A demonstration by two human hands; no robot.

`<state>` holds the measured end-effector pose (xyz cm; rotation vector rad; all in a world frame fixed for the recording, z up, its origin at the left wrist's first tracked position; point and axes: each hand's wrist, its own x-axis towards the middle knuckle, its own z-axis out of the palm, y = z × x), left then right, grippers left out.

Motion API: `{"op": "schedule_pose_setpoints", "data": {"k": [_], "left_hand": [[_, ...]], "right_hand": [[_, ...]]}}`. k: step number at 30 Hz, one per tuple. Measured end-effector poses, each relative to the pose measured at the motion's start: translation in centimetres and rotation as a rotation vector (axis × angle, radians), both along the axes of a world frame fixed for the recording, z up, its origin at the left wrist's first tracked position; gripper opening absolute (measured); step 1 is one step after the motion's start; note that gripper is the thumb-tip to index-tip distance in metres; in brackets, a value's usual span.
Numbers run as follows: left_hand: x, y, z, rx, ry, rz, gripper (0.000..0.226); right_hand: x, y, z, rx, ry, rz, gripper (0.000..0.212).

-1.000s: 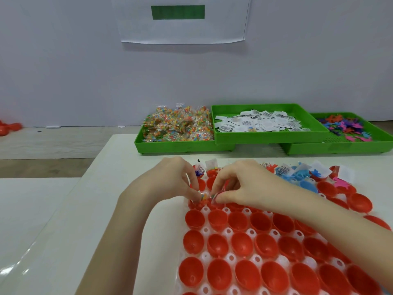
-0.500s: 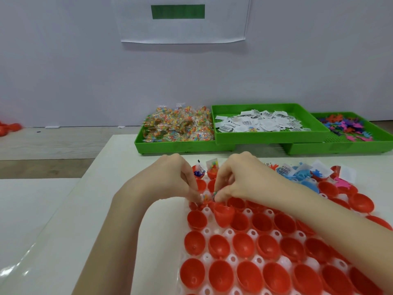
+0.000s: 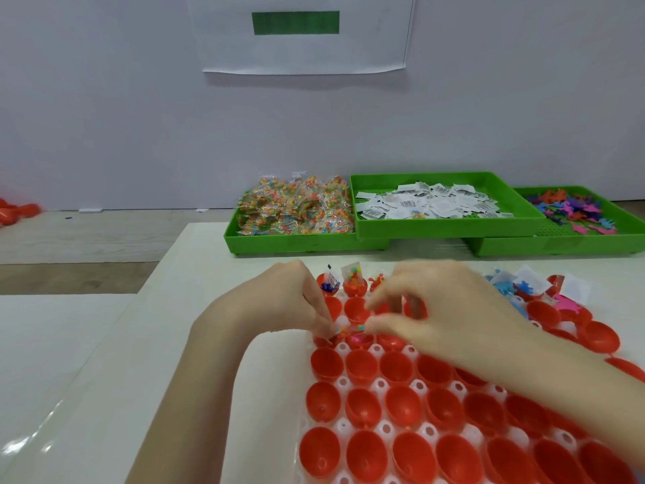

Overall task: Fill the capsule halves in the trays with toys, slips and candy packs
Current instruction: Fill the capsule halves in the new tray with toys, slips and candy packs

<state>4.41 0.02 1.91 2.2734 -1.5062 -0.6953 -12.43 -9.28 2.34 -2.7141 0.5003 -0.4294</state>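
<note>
A white tray (image 3: pixel 384 382) holds rows of red capsule halves (image 3: pixel 363 403). Far-row halves carry toys, slips and one candy pack (image 3: pixel 352 274). My left hand (image 3: pixel 279 302) and my right hand (image 3: pixel 429 309) meet over the tray's left side. Between their fingertips they pinch a small clear candy pack (image 3: pixel 350 329) with coloured beads, just above a half in the third row. The right hand is blurred. The halves nearer to me hold nothing.
Three green bins stand at the table's far edge: candy packs (image 3: pixel 296 207), paper slips (image 3: pixel 432 204), coloured toys (image 3: pixel 572 213). Loose red halves (image 3: pixel 600 335) lie to the right of the tray. The white table (image 3: pixel 195 309) has bare surface on the left.
A red half that sat tilted under my right hand half a second ago now lies level in its row. Both hands stay together over the pack, and the right hand's fingers have shifted.
</note>
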Motion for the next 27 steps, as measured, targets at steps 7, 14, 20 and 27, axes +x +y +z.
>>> {"op": "schedule_pose_setpoints", "data": {"k": [7, 14, 20, 27], "left_hand": [[0.1, 0.5, 0.4, -0.035, 0.013, 0.007, 0.017], [0.5, 1.1, 0.7, -0.219, 0.013, 0.065, 0.011], [2.1, -0.3, -1.2, -0.547, 0.011, 0.316, 0.021], [7.0, -5.8, -3.2, -0.515, -0.158, 0.612, 0.024]], "right_hand": [[-2.8, 0.1, 2.5, -0.12, 0.069, 0.037, 0.033], [-7.7, -12.9, 2.4, -0.024, -0.309, -0.547, 0.021], [-10.4, -22.6, -1.0, 0.054, -0.015, -0.828, 0.03], [-9.1, -26.5, -3.2, 0.124, 0.239, -0.834, 0.066]]}}
